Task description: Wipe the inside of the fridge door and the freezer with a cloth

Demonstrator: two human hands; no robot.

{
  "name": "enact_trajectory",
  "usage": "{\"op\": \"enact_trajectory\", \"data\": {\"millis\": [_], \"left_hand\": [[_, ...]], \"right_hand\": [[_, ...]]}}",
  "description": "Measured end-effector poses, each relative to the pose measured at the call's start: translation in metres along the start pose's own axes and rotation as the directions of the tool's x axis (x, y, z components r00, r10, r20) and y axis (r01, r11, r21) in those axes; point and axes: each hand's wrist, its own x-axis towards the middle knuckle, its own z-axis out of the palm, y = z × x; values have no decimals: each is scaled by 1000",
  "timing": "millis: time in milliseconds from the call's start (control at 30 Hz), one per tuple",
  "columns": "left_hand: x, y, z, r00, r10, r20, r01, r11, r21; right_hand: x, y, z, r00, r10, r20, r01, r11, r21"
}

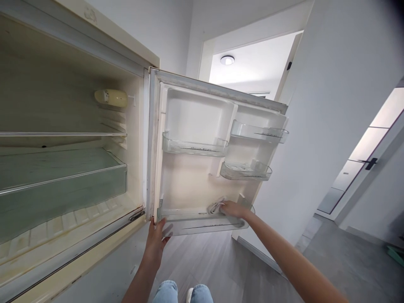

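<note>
The refrigerator door (189, 185) stands swung out, its inner side facing me. Along its bottom runs a long clear door bin (202, 226). My left hand (156, 235) grips this bin's left end, near the hinge side, with some fingers showing through the plastic from below. In my right hand (235, 209) is a crumpled whitish cloth (216, 206), held just above the bottom bin against the lower part of the door liner. Part of the right fingers is hidden behind the cloth and bin.
On the left the refrigerator compartment (135, 168) is open, with a glass shelf (63, 134) and a greenish clear drawer (72, 185). Smaller clear bins (195, 147) sit higher on the door. A white wall (309, 105) rises right of the door; grey flooring (217, 256) lies below.
</note>
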Motion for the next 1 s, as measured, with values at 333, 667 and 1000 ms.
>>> {"op": "enact_trajectory", "data": {"millis": [333, 667, 1000], "left_hand": [[-2, 1, -3, 999, 16, 35, -16, 1000, 13], [-8, 3, 6, 999, 30, 41, -31, 999, 35], [-3, 0, 5, 999, -46, 11, 47, 992, -117]], "right_hand": [[49, -139, 3, 980, 189, 61, -128, 366, 922], [49, -199, 16, 994, -109, -8, 70, 577, 814], [34, -166, -2, 985, -150, 85, -30, 333, 943]]}}
